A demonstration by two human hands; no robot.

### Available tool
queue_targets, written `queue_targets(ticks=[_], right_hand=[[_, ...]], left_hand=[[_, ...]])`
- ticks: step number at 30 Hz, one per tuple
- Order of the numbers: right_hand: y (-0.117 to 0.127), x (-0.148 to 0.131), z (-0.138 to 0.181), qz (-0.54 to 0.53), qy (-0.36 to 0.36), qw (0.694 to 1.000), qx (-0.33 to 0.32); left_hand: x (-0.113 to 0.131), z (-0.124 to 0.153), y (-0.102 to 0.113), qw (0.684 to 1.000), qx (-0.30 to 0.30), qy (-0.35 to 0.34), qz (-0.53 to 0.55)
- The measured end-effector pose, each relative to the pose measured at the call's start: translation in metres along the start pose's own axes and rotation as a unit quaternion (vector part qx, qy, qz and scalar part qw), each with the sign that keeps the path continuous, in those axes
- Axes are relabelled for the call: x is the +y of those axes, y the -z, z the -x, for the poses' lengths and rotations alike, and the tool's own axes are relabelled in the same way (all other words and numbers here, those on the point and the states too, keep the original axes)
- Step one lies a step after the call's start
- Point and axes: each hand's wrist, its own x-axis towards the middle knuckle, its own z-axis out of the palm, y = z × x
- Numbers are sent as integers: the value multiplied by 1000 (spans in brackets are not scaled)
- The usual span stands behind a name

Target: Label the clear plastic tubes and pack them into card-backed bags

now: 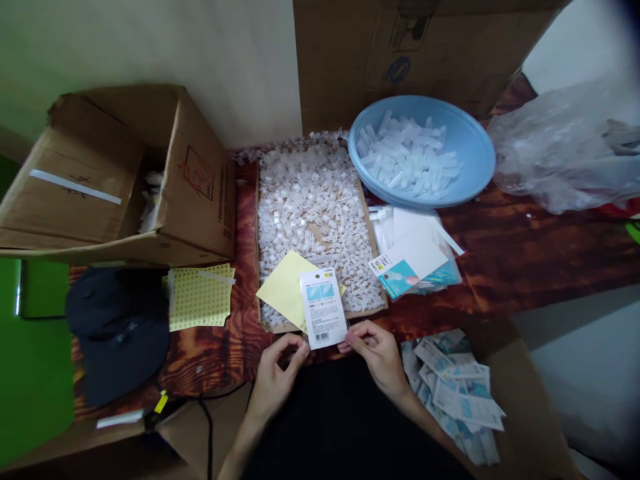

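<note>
A white printed packet with two blue pictures and a barcode lies flat near the front edge of a shallow cardboard tray. My left hand pinches its lower left corner between thumb and finger. At the lower right corner, the thumb and fingers of my right hand are closed on the packet. Under it rests a yellow paper sheet, turned at an angle. Many small whitish plastic pieces fill the tray behind.
A blue basin of clear plastic tubes stands back right, with cards and bags before it. Left are an open carton, a dark cap and yellow sticker sheets. Finished-looking packets lie in a box lower right.
</note>
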Motion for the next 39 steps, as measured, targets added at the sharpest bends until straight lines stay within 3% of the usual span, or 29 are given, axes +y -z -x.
queue_targets(ticks=[5,10,15,20,24,27,31,35,39], right_hand=[[-3,1,-3,-15,-37,999,16],[0,4,-6,-41,-73,995,63],[-4,-1,-8,-21,-89,994,-66],[-7,-7,-9,-99,-101,982,-127],[-7,-12,-7,-76,-59,986,-137],[-13,-20,-8,-11,-10,993,-117],[-25,-32,-10,48,53,989,-132],[-31,-38,-9,65,91,984,-135],[-32,-37,-7,91,120,979,-136]], left_hand=[[4,2,-5,997,-8,43,57],[3,3,-6,998,-23,43,48],[6,1,-5,998,-54,17,22],[11,1,1,995,-62,36,66],[9,-1,-3,991,-41,32,124],[11,-10,-14,988,16,7,153],[29,-26,-22,994,70,-31,79],[52,-32,-11,996,36,-13,83],[58,-29,-4,994,16,8,112]])
